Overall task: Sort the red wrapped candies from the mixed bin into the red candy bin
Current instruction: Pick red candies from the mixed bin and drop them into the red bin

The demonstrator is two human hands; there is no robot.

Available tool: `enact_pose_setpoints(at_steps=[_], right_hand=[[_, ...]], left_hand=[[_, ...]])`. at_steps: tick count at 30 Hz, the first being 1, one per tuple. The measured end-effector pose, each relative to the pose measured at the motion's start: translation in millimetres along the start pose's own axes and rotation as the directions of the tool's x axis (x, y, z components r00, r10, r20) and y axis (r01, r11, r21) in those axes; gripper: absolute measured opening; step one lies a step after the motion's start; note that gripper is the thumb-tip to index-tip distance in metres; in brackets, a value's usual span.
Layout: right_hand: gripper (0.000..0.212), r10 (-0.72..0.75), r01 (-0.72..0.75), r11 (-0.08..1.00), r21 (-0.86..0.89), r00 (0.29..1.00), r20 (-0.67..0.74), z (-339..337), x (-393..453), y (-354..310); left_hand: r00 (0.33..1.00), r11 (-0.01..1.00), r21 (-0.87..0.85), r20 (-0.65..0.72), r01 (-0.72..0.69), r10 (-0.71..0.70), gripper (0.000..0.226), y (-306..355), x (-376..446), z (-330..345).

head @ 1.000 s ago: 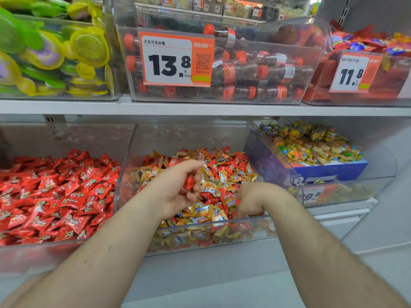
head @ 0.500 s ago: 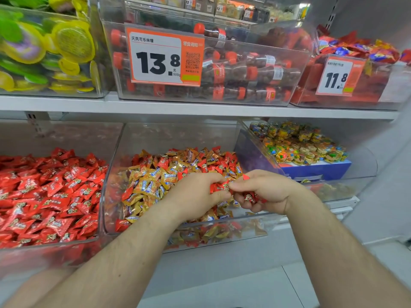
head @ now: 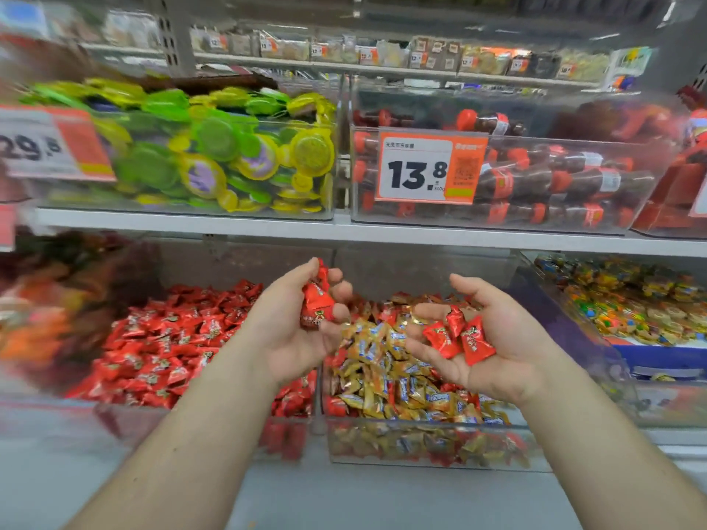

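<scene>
Within both hands' grip (head: 493, 338), red candies (head: 457, 336)

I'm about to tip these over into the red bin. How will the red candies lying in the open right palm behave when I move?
The red candies look small and probably light. Their glossy wrappers suggest they slide easily. They lie loose on the right hand, whose fingers are not curled over them, so a quick swing could spill them into the mixed bin.

Shop: shelved clear candy bins (head: 436, 445), price tag (head: 430, 170).
</scene>
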State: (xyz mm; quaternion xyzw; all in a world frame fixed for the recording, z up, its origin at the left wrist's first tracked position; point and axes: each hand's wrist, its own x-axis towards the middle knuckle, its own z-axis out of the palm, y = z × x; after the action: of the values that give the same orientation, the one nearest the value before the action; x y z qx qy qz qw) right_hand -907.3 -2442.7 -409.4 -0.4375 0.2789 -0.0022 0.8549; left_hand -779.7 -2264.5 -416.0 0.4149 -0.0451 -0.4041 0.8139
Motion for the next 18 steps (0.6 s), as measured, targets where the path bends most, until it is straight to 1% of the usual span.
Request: enact_pose_setpoints(at_steps=[3,5,7,11,12,14,16,18], right_hand=[[0.053,0.04,-0.039,0.999,-0.019,0.998,0.043,33,6,11],[0.052,0.077,-0.073,0.996,-0.057,0.995,0.071,60,11,17],[0.048,0.107,-0.098,0.99,-0.099,0.99,0.096,87,17,20],[0.042,0.108,-0.093,0.981,-0.17,0.991,0.084,136,34,23],[0.043,0.109,-0.09,0.975,-0.205,0.991,0.08,145,40,24],[0.054,0.119,-0.092,0.955,-0.282,0.99,0.079,157,51,28],[0.068,0.099,-0.079,0.949,-0.307,0.994,0.048,164,60,33],[0.072,0.073,-0.061,0.95,-0.308,0.997,0.027,168,64,37]], left_hand=[[0.997,0.993,-0.117,-0.081,-0.011,0.001,0.027,24,-12,-41],[0.987,0.987,-0.158,-0.158,-0.042,0.016,0.028,34,-15,-69],[0.974,0.985,-0.158,-0.226,-0.066,0.029,0.031,41,-15,-91],[0.956,0.991,-0.094,-0.286,-0.094,0.064,0.041,51,-18,-119],[0.953,0.992,-0.078,-0.294,-0.1,0.073,0.042,53,-19,-123],[0.945,0.991,-0.055,-0.311,-0.121,0.098,0.05,55,-21,-127],[0.937,0.99,-0.038,-0.33,-0.137,0.117,0.061,57,-22,-132],[0.93,0.989,-0.019,-0.343,-0.148,0.133,0.066,59,-23,-135]])
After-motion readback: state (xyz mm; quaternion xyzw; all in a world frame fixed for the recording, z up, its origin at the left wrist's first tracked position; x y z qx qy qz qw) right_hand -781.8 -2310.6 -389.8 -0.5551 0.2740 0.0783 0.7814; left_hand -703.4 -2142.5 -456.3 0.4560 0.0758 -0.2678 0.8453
